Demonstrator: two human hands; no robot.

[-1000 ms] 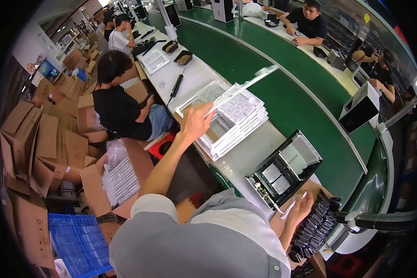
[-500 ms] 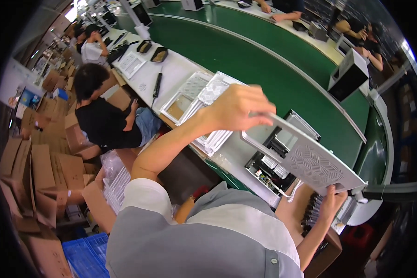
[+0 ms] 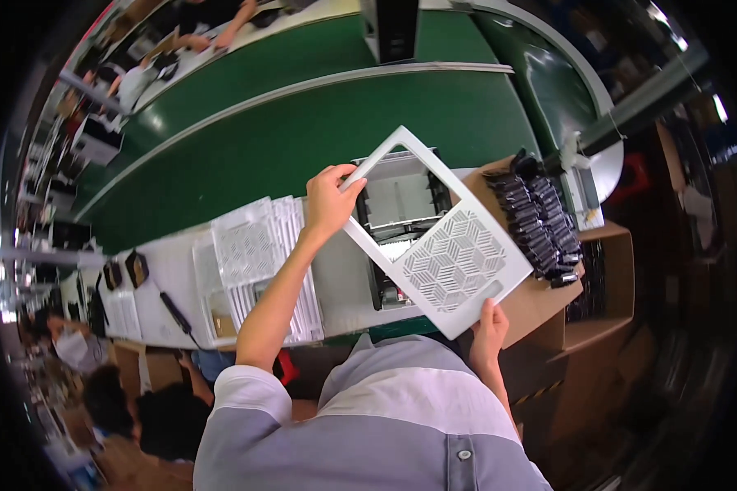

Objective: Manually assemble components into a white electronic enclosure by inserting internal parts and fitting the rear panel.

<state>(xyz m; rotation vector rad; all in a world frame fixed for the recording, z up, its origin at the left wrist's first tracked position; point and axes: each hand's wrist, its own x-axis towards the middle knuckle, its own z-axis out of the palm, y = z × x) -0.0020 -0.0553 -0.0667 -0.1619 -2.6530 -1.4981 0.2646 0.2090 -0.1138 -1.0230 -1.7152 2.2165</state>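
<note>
A white plastic panel (image 3: pixel 458 266) is held up at a slant over the bench, with a large rectangular opening at its far end and a patterned grille at its near end. My left hand (image 3: pixel 329 200) is closed on the panel's left edge, beside the opening. At the near corner, by a small slot, my right hand (image 3: pixel 489 329) pinches the panel. Beneath it lies an open appliance housing (image 3: pixel 397 199), its grey interior showing through the opening; the grille hides much of the rest.
Left of my left arm stand stacked white grille panels (image 3: pixel 250 250). Farther left are a black pen-shaped tool (image 3: pixel 174 313) and small black trays (image 3: pixel 137 268). Black parts (image 3: pixel 540 217) lie on cardboard at right. A green conveyor (image 3: pixel 303 135) runs behind; a person (image 3: pixel 172 417) sits lower left.
The view has swung to the right. The panel has turned from nearly edge-on to showing its broad grille face, and both hands still hold it.
</note>
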